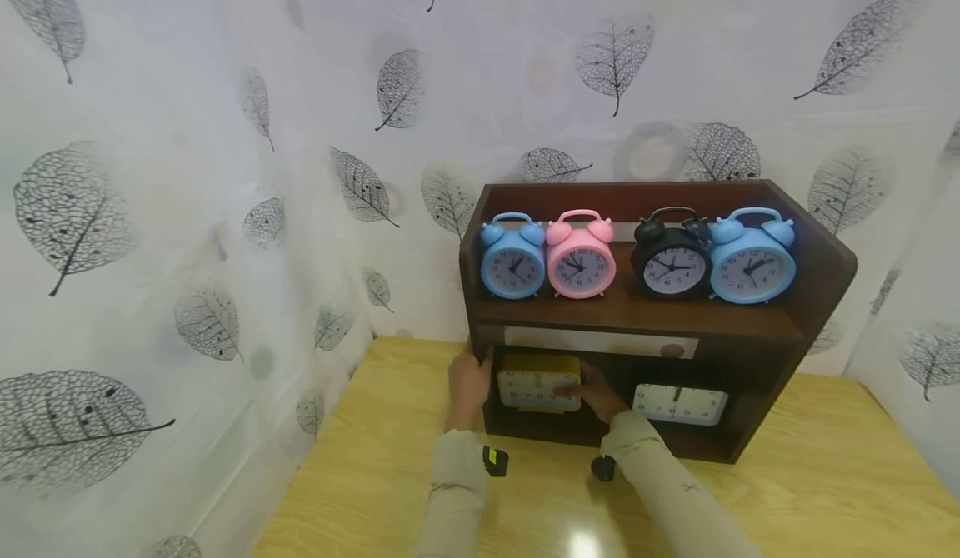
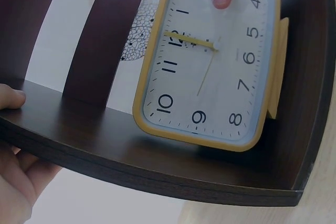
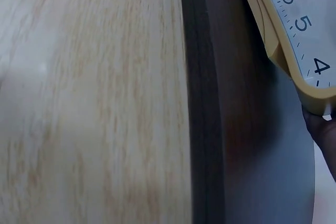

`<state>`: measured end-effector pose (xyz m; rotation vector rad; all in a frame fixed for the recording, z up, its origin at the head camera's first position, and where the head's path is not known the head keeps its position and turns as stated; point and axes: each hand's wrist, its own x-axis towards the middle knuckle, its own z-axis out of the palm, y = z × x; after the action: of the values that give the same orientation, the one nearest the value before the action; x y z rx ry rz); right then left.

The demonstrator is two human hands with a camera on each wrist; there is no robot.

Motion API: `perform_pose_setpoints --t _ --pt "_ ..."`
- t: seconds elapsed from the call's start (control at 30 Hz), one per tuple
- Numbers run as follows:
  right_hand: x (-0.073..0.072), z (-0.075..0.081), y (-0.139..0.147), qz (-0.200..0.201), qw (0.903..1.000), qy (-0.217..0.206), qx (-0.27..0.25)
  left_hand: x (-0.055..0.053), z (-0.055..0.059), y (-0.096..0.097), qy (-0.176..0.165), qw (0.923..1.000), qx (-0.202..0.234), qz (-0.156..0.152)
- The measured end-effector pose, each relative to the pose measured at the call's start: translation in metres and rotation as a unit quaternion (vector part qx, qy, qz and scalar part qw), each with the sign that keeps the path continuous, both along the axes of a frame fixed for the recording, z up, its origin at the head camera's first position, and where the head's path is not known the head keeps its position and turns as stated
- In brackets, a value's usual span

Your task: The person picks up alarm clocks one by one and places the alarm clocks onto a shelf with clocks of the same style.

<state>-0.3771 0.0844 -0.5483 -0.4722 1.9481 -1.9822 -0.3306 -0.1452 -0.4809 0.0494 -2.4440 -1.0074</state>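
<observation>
In the lower left compartment of a dark brown wooden shelf (image 1: pixel 637 315) stands a yellow rectangular desk clock (image 1: pixel 536 391). My right hand (image 1: pixel 600 395) holds this clock at its right end, the thumb over the white face and the other fingers behind, mostly hidden. My left hand (image 1: pixel 468 385) grips the shelf's left side panel; in the left wrist view its thumb (image 2: pixel 11 98) lies on the inner side and the other fingers outside. The right wrist view shows the clock's yellow rim (image 3: pixel 315 92) and part of the dark right hand beneath it.
A dark-cased rectangular clock (image 1: pixel 678 405) stands at the lower right. On the upper board are a blue twin-bell alarm clock (image 1: pixel 513 271), a pink one (image 1: pixel 581 268), a black one (image 1: pixel 675 268) and another blue one (image 1: pixel 752 273). The shelf stands on a light wooden table (image 1: pixel 360 466).
</observation>
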Motion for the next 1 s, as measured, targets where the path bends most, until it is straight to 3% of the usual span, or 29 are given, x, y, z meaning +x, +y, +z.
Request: perform_pose_setpoints --t 0.17,0.4,1.0 --pt "-0.001 -0.005 0.001 0.004 0.9999 0.010 -0.004 -0.001 0.000 0.000 -0.001 1.0000 0.005 -0.003" --pt "-0.012 -0.024 0.004 -0.003 0.9999 0.015 0.000 -0.001 0.000 0.000 0.003 1.0000 0.000 0.002" --pt "-0.018 -0.030 0.006 0.006 0.9999 0.013 0.003 -0.001 0.000 0.000 0.004 1.0000 0.000 0.001"
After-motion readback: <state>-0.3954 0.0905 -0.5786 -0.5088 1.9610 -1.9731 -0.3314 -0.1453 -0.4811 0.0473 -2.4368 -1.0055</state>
